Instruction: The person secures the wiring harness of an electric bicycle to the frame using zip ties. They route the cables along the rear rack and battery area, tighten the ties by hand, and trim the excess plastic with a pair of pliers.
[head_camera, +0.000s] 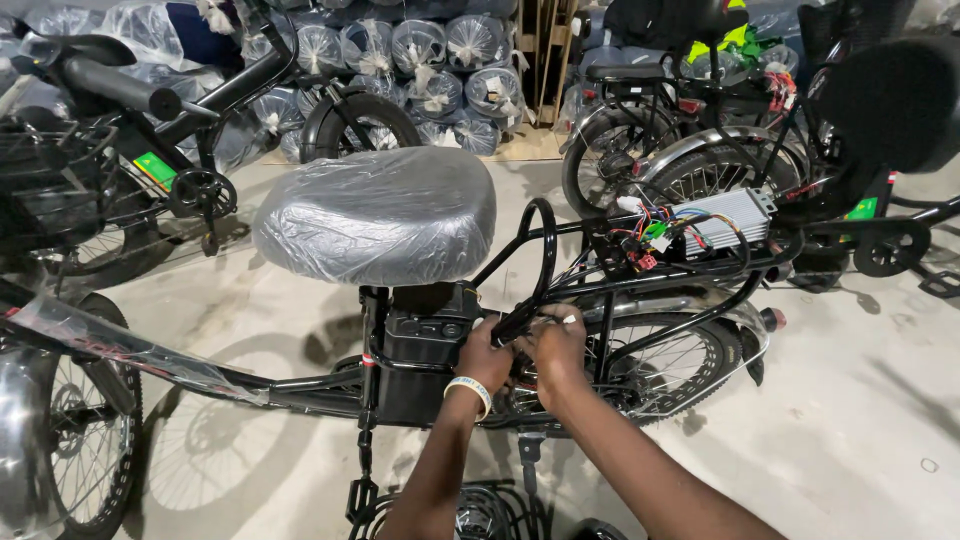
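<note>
I look down on a black electric bicycle with a plastic-wrapped saddle (380, 212). My left hand (483, 352), with a white wristband, grips the black frame tube by the battery box (425, 345) under the saddle. My right hand (556, 345) is closed on the same spot just to the right, at the foot of the black rack loop (545, 250); a small pale object shows at its fingertips. A silver controller box (728, 218) with coloured wires lies loose on the rear rack (700, 275), above the rear wheel (665, 365).
Other bicycles stand close by: one at the left (130, 150) and several at the back right (680, 130). Plastic-wrapped tyres (430, 60) are stacked against the far wall. Another wheel (75, 440) is at the lower left. Concrete floor (860, 420) lies to the right.
</note>
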